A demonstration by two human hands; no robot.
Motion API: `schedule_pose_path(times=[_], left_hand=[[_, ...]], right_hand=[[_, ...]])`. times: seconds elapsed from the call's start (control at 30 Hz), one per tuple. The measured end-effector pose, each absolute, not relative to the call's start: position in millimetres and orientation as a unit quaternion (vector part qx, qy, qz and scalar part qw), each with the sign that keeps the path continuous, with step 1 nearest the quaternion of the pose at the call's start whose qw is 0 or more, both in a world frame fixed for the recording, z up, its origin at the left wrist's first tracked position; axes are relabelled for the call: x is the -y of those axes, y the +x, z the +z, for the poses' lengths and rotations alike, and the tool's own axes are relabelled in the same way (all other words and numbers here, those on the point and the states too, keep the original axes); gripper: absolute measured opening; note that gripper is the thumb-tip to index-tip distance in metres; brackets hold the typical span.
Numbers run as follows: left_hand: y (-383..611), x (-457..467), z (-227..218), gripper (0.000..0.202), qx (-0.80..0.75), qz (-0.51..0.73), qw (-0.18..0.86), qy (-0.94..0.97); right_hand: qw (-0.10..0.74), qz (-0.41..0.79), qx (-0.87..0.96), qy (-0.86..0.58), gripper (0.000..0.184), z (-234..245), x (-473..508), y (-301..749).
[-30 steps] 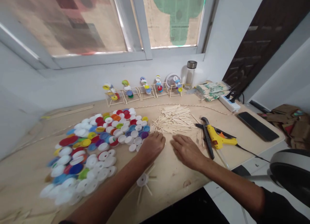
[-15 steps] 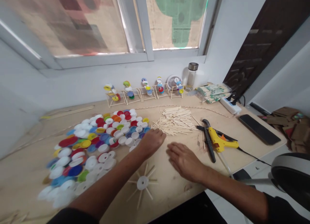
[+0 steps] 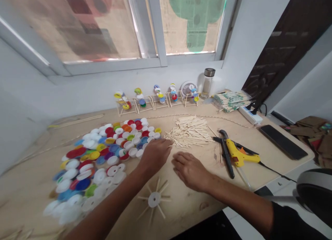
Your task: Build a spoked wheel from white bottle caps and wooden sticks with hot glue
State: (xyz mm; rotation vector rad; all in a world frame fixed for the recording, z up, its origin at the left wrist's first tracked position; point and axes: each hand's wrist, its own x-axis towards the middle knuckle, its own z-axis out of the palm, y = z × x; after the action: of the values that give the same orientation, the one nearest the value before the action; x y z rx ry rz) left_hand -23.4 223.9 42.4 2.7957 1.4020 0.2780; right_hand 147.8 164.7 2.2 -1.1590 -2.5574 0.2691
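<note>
My left hand is closed, fingers curled down at the near left edge of a pile of short wooden sticks. A pale stick end shows by its fingertips, but whether they grip it is hidden. My right hand lies low over the table just in front of the pile, its fingers stretched out and nothing visible in them. Nearer to me, below both hands, rests a white bottle cap with sticks spreading from it like spokes. Left of my left hand, many coloured bottle caps are spread out.
A yellow glue gun and black-handled pliers lie on the right, near a phone. Along the wall stand several small cap wheels on stick frames, a glass bottle, bagged sticks and a power strip.
Both hands have shifted slightly left relative to the table, the left still by the stick pile's edge. The view has moved a little. The caps and spoked piece stay put.
</note>
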Motion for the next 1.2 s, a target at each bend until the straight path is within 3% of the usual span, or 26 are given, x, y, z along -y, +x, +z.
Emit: schedule_pose_path(times=[0.13,0.4,0.63,0.9,1.2], left_hand=[[-55,-184,48,0.024,-0.494,0.179,0.032,0.850],[-66,-118,46,0.024,-0.536,0.288,0.058,0.791],[-91,-77,15,0.016,-0.566,0.299,0.069,0.765],[-66,-83,14,0.017,-0.557,0.334,-0.040,0.760],[-66,-80,5,0.016,-0.562,0.327,-0.016,0.760]], right_hand=[[0.136,0.110,0.920,-0.350,0.021,17,-156,158],[0.133,0.075,0.907,-0.393,0.022,5,-189,128],[0.093,0.086,0.939,-0.320,0.022,22,-166,148],[0.106,0.062,0.928,-0.351,0.025,11,-189,127],[0.085,0.079,0.937,-0.330,0.018,35,-158,159]])
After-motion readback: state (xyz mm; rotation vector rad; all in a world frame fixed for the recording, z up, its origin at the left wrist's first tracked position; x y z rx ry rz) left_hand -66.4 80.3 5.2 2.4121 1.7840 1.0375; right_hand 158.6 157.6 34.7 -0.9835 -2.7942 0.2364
